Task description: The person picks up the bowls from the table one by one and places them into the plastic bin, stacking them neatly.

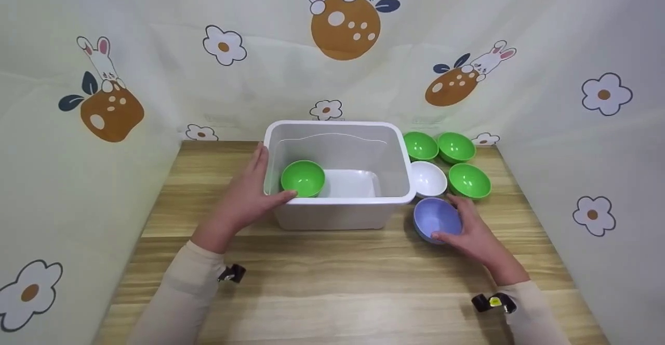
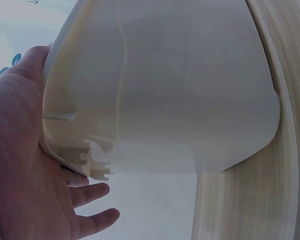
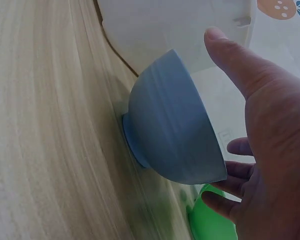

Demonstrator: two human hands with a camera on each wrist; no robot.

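A white plastic bin (image 1: 332,215) stands on the table with a green bowl (image 1: 303,178) inside, at its left end. My left hand (image 1: 241,194) rests at the bin's front left corner, thumb along the front rim; in the left wrist view the fingers (image 2: 97,223) reach out straight and spread past the bin's corner. Right of the bin, a blue bowl (image 1: 435,217) sits upright on the table. My right hand (image 1: 475,230) is spread around its right side. In the right wrist view the thumb (image 3: 240,60) stands apart from the bowl's rim, with fingertips close behind the rim.
Close behind the blue bowl is a white bowl (image 1: 428,178), beside the bin's right wall. Several green bowls (image 1: 469,181) stand around it toward the back right. Patterned cloth (image 1: 280,75) walls off the back and sides of the wooden table (image 1: 332,288).
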